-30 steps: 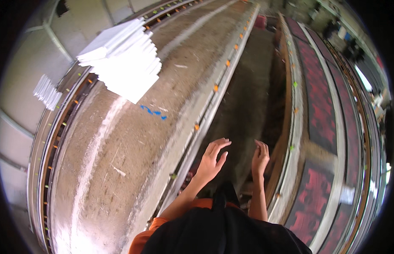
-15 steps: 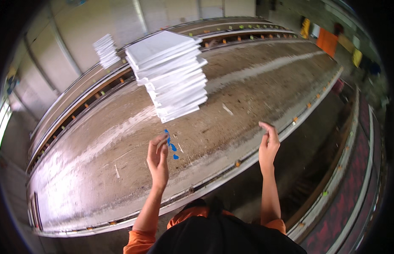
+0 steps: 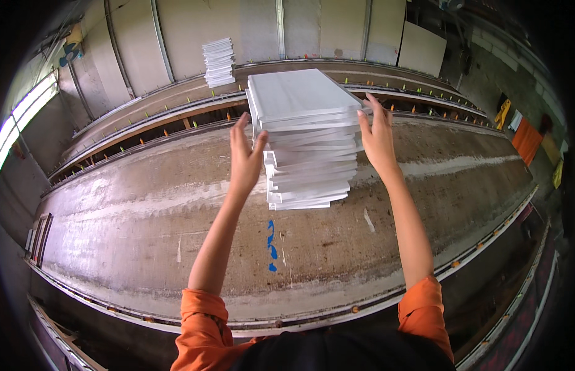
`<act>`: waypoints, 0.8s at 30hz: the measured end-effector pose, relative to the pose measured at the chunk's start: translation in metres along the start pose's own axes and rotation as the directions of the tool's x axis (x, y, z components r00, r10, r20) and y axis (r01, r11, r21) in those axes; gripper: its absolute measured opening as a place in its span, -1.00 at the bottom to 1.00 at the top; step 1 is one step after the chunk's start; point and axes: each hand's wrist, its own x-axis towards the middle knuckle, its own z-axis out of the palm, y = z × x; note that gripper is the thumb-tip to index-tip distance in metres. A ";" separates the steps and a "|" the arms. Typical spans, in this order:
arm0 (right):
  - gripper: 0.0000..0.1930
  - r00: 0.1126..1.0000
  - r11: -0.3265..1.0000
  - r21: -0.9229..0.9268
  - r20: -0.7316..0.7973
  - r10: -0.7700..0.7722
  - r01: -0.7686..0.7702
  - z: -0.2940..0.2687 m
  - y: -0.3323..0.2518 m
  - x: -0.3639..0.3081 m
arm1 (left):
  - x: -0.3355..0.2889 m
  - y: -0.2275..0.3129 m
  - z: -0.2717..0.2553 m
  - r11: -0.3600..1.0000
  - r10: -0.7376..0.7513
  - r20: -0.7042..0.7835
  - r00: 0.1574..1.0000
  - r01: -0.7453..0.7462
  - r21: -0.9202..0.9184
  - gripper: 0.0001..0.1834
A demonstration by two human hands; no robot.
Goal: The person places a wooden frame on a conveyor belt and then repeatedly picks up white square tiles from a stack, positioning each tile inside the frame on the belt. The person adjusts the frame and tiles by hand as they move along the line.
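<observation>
A tall, uneven stack of thin white flat pieces (image 3: 309, 145) stands on the long brown worktable (image 3: 157, 247); whether they are card, board or cloth I cannot tell. My left hand (image 3: 245, 157) is raised at the stack's left side, fingers up and thumb apart. On the opposite side, my right hand (image 3: 378, 136) is level with the upper layers, its fingers spread beside the right edge. Both hands look open, with the stack between them. Contact with its sides is not certain. In front of the pile, blue smears (image 3: 272, 247) mark the tabletop.
A smaller white stack (image 3: 219, 63) sits on another long table behind. Rails with small orange and green pegs (image 3: 228, 116) run along the table edges. At the far right hang orange and yellow cloths (image 3: 526, 141). A blue fan (image 3: 70, 52) is at the upper left.
Both hands have reached forward, from above the near part of the table to either side of the tall stack. The view has turned and levelled, so the stack appears nearer the middle.
</observation>
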 end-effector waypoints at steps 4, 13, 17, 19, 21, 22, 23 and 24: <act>-0.51 0.996 0.997 -0.069 0.083 0.042 -0.036 0.017 -0.005 0.009 | -0.001 -0.006 0.026 1.000 -0.002 -0.006 1.000 0.002 -0.025 -0.24; -0.55 0.998 0.961 0.271 -0.007 0.055 -0.051 0.005 -0.005 0.024 | -0.004 0.024 0.042 0.992 -0.118 -0.235 0.965 0.126 0.017 -0.41; -0.56 0.998 0.929 0.370 -0.064 -0.004 0.027 -0.013 0.000 0.024 | 0.002 0.065 0.056 0.965 -0.245 -0.430 0.869 0.177 -0.191 -0.55; -0.62 0.995 0.792 0.610 -0.058 0.079 -0.027 -0.020 0.001 0.024 | 0.005 0.082 0.059 0.975 -0.161 -0.443 0.882 0.074 -0.208 -0.78; -0.65 0.989 0.492 0.868 -0.007 0.148 -0.067 -0.021 0.006 0.025 | 0.005 0.090 0.060 0.934 0.011 -0.410 0.912 -0.156 -0.321 -0.88; -0.68 0.983 0.496 0.864 -0.005 0.183 -0.088 -0.023 0.006 0.023 | 0.002 0.098 0.062 0.911 -0.014 -0.387 0.922 -0.148 -0.385 -0.85; -0.67 0.977 0.456 0.884 0.004 0.212 -0.103 -0.025 0.004 0.021 | -0.002 0.103 0.063 0.905 -0.003 -0.405 0.914 -0.170 -0.391 -0.84; -0.66 0.971 0.414 0.903 0.016 0.239 -0.117 -0.025 -0.001 0.019 | -0.005 0.107 0.063 0.899 0.008 -0.423 0.906 -0.192 -0.395 -0.82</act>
